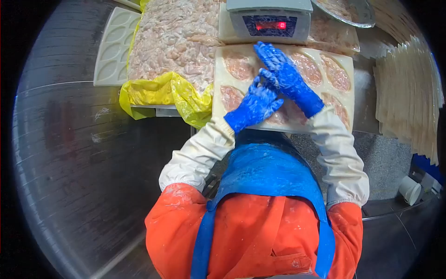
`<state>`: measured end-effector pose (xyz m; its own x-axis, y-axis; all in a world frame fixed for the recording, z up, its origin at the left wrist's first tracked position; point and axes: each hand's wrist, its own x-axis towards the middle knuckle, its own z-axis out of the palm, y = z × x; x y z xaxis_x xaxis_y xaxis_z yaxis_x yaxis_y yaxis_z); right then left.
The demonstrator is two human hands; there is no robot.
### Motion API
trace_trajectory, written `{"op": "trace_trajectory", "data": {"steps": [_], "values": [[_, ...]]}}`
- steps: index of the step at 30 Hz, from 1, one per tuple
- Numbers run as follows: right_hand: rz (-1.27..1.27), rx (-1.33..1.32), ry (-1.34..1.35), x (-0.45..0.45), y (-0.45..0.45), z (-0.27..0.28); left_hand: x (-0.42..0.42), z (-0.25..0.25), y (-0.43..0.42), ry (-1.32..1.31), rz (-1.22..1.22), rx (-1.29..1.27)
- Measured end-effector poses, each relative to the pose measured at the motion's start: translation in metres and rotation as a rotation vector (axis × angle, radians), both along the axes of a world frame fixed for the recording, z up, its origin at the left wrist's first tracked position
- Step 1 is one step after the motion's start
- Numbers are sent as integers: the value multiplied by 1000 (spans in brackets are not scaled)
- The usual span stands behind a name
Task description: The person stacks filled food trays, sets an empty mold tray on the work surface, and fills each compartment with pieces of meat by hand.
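A white tray with oval hollows lies in front of me, and pale pink raw meat fills several of them. My right hand, in a blue glove smeared with white residue, stretches flat over the tray's upper middle. Its fingers point up and to the left. Just below and left of it, my left hand, gloved the same way, has its thumb apart from the fingers. The left fingertips reach the right hand; whether they press on it I cannot tell. Neither hand shows anything held. Both cover part of the meat beneath.
Left of the tray, a heap of raw meat pieces lies in a yellow plastic liner. A second oval-hollow tray stands beyond it. A scale with red digits sits behind, near a metal bowl. Stacked translucent sheets stand right.
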<state>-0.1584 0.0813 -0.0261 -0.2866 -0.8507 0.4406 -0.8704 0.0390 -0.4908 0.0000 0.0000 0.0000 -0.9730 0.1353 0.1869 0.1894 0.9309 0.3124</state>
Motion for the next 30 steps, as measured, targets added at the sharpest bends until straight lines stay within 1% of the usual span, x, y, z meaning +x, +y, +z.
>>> {"op": "trace_trajectory", "data": {"steps": [1,2,3,4,5,6,7,8,9,10,11,12,13,14,15,16,17,18,19,20,21,22,23,25,26,28,29,30], "values": [[31,48,56,2,-8,-6,13,9,-3,-19,-23,81],[37,74,205,3,-12,-12,30,7,-5,46,-17,126],[30,155,167,-9,19,-17,35,3,22,88,69,275],[14,124,92,0,6,-17,57,15,7,95,155,309],[-10,147,116,-1,0,-16,70,13,-4,158,307,241],[3,124,106,4,-11,-4,86,20,-16,213,431,367],[-62,290,154,6,-13,8,100,24,-21,269,557,517],[-126,449,205,8,-17,15,119,18,-32,267,667,391],[-81,216,230,10,-20,8,134,10,-36,266,776,266],[-65,216,230,12,-21,-1,141,10,-33,290,841,166],[-68,192,235,12,-24,-9,146,10,-31,295,854,163],[-66,160,250,9,-30,-6,150,7,-29,256,865,114],[-76,217,222,12,-31,-5,160,4,-27,198,874,66],[-65,218,223,21,-28,-5,164,-10,-24,224,877,188],[-157,299,249,31,-25,1,164,-21,-22,231,886,184],[-248,379,271,42,-20,6,163,-28,-20,203,948,308],[-147,233,301,52,-14,8,166,-34,-19,172,1011,433],[-48,265,241,65,-6,9,166,-29,-20,164,1008,530],[48,302,175,77,1,10,171,-31,-19,152,1015,530],[59,314,128,79,3,12,170,-35,-23,178,1060,796],[66,307,139,78,3,14,165,-29,-24,213,1093,1062],[52,324,148,80,6,16,166,-21,-21,219,1086,1149],[35,336,157,81,8,17,166,-13,-21,227,1084,1144],[43,347,162,90,18,16,167,-2,-24,119,1118,1294],[73,347,170,96,24,17,169,-5,-28,128,1118,1292],[90,360,174,100,29,17,172,-9,-38,-10,1092,1432],[101,364,183,101,31,19,175,-10,-40,-7,1086,1431],[106,367,194,100,32,21,172,-3,-42,-16,1070,1531]]}}
